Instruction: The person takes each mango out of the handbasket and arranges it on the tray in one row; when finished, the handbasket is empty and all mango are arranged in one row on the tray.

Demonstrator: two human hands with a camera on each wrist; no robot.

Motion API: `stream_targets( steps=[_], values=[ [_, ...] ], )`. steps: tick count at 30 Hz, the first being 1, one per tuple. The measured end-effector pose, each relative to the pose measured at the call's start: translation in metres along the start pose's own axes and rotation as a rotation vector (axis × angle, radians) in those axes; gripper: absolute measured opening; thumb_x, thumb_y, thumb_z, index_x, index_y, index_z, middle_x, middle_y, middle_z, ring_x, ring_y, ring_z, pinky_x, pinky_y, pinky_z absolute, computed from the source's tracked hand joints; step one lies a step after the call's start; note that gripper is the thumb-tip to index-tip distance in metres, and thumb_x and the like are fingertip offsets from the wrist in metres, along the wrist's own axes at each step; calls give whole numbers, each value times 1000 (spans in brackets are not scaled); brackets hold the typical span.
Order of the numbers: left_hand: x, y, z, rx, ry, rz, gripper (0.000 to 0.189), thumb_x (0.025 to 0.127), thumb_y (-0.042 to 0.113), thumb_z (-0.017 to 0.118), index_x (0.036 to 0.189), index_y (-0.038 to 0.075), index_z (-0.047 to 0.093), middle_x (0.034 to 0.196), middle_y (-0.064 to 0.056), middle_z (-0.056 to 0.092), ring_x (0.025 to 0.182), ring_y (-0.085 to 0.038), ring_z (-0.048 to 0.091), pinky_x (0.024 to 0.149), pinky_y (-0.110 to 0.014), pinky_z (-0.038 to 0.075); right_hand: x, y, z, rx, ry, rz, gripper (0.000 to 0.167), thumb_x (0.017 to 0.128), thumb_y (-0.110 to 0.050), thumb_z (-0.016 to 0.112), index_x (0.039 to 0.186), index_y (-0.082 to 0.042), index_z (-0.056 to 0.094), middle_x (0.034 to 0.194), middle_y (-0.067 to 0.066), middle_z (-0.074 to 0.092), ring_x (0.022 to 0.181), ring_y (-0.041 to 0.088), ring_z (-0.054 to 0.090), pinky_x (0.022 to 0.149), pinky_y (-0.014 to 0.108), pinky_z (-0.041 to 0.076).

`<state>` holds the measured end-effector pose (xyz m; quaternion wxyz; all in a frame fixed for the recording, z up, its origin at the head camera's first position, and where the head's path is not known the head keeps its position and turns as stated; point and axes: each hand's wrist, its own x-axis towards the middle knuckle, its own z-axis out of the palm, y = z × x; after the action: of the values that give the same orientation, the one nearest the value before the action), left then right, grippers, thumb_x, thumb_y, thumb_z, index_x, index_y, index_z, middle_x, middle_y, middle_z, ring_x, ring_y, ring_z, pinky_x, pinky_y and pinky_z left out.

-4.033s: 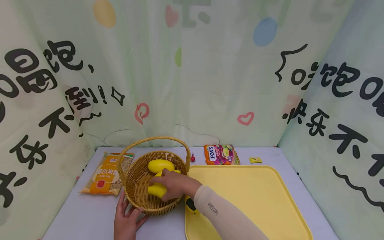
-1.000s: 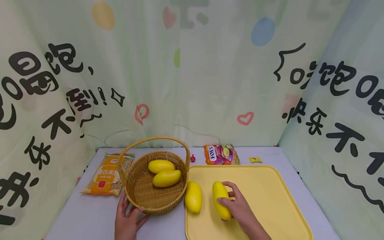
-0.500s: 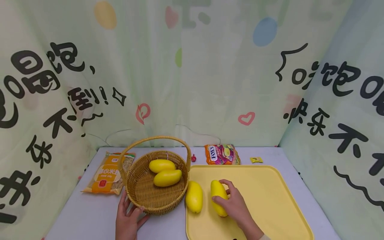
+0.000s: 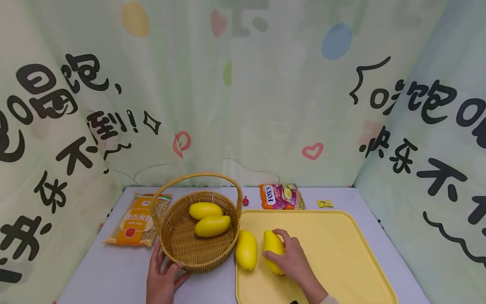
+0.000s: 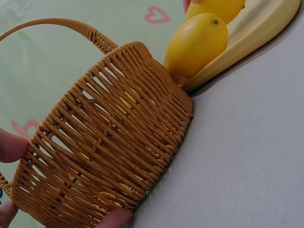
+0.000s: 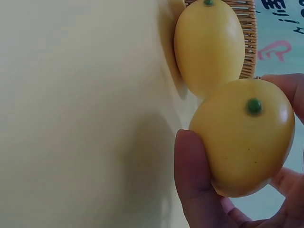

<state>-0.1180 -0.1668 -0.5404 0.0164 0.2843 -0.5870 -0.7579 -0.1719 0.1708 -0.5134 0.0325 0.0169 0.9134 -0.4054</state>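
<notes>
Right hand (image 4: 293, 258): thumb and fingers clamped round yellow fruit (image 4: 272, 242) over tray (image 4: 330, 249), likely so smooth sides don't slip; left hand (image 4: 162, 278): fingers spread against basket (image 4: 184, 248), apparently steadying it; second fruit (image 4: 246, 251) beside basket; two more fruits (image 4: 212, 226) inside.

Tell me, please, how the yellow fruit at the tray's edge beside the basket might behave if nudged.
The yellow fruit would probably roll sideways, given its rounded, elongated body. It may feel slippery, since its skin looks smooth. The wicker basket beside it would likely check a roll leftward.
</notes>
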Motion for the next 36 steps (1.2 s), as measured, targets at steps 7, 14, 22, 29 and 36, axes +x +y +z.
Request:
stream_targets(
  steps=[7, 14, 22, 29, 36],
  values=[
    [1, 0, -1, 1, -7, -2, 107, 97, -3, 61, 170, 41, -2, 179, -15, -3, 154, -51, 33, 92, -64, 62, -1, 2, 4, -38, -31, 31, 74, 82, -41, 87, 146, -18, 58, 112, 18, 56, 87, 24, 52, 68, 30, 45],
    [0, 1, -1, -9, -14, -3, 107, 97, -4, 61, 171, 40, -3, 179, -15, -4, 155, -52, 30, 94, -65, 61, -1, 5, 7, -61, -37, 42, 76, 82, -43, 87, 147, -17, 57, 112, 19, 56, 86, 25, 54, 67, 31, 47],
    [-2, 1, 0, -2, 15, -7, 107, 96, -4, 60, 171, 39, -1, 179, -14, -2, 155, -52, 31, 92, -64, 62, -1, 5, 9, -78, -26, 51, 77, 83, -47, 86, 147, -17, 57, 113, 19, 56, 85, 25, 54, 67, 31, 46],
    [-2, 3, 1, -3, 24, -17, 108, 95, -5, 61, 171, 39, -1, 179, -15, -2, 155, -52, 31, 91, -64, 62, 2, 5, 11, -108, -19, 47, 79, 82, -51, 85, 149, -20, 56, 112, 18, 55, 82, 25, 54, 66, 31, 44],
    [-1, 2, 1, 5, 27, -23, 108, 94, -5, 61, 171, 39, -2, 179, -15, -2, 154, -53, 32, 91, -64, 62, 0, 5, 11, -120, -10, 29, 81, 83, -53, 84, 150, -20, 55, 111, 18, 54, 80, 24, 53, 63, 31, 42]
  ],
)
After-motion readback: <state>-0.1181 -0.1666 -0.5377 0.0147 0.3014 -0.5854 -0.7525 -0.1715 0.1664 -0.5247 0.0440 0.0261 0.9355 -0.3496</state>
